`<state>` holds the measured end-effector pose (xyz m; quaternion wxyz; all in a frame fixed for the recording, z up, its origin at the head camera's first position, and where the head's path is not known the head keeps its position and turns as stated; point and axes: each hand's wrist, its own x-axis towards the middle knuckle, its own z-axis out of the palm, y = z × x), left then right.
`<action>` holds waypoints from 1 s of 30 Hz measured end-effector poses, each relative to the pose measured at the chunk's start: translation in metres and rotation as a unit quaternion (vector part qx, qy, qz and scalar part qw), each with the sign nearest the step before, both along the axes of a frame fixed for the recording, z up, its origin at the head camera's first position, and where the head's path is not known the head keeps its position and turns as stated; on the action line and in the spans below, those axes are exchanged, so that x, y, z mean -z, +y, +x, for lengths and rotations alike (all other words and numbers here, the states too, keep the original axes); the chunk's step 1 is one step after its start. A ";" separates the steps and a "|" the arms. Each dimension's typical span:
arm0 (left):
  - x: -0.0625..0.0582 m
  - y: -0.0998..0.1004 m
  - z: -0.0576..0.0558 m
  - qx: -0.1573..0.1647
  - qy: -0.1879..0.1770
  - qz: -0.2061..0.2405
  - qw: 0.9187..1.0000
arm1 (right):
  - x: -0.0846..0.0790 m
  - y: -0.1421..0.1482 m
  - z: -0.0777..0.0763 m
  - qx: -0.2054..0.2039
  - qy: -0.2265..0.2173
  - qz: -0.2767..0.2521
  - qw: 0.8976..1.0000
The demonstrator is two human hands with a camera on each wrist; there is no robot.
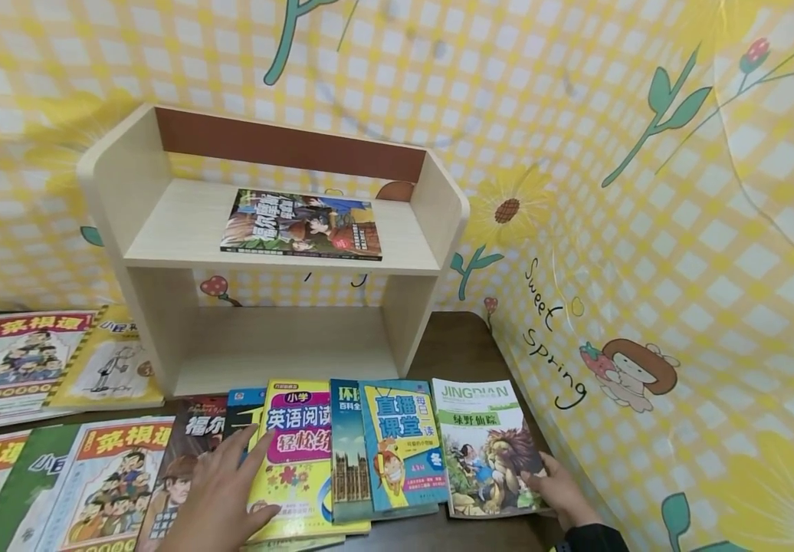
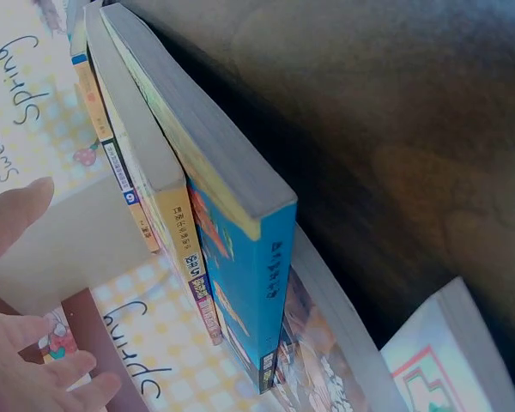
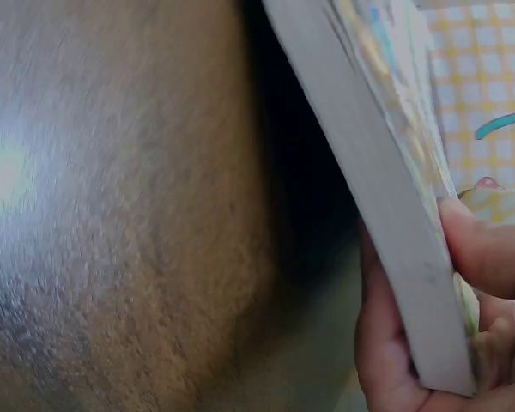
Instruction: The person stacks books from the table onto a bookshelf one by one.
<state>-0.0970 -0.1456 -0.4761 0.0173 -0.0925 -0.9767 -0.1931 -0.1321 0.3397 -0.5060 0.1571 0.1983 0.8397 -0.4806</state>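
At the right of the head view my right hand (image 1: 561, 491) holds the lower right corner of a paperback book (image 1: 474, 414) with a lion on its cover. In the right wrist view the thumb lies on the cover of this book (image 3: 386, 215) and fingers are under it. My left hand (image 1: 224, 491) is over the left side of a yellow English reading book (image 1: 300, 460), its fingers spread and holding nothing. In the left wrist view the hand (image 2: 26, 343) is apart from the stacked books, among them a blue-spined book (image 2: 257, 300).
A two-tier wooden shelf (image 1: 287, 284) stands behind, with a comic book (image 1: 303, 224) lying flat on its upper board. Between my hands lies a blue book (image 1: 404, 448) overlapping a teal one (image 1: 352, 460). More books cover the left, including a brown-covered one (image 1: 183, 452). Patterned wall borders the right.
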 end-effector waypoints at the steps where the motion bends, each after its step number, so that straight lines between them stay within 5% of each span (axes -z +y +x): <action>1: -0.001 0.000 -0.001 -0.001 -0.011 0.002 1.000 | -0.001 0.000 0.000 0.001 -0.005 -0.005 1.000; 13: 0.003 -0.002 -0.002 0.004 -0.093 0.046 0.995 | -0.009 -0.015 0.015 -0.007 -0.001 -0.075 0.997; 20: -0.004 0.004 -0.002 0.018 -0.145 0.147 0.978 | -0.018 -0.036 0.011 -0.156 0.041 -0.155 0.975; 30: -0.006 0.006 -0.003 0.071 -0.165 0.237 0.955 | -0.043 -0.111 -0.012 -0.286 0.046 -0.132 0.948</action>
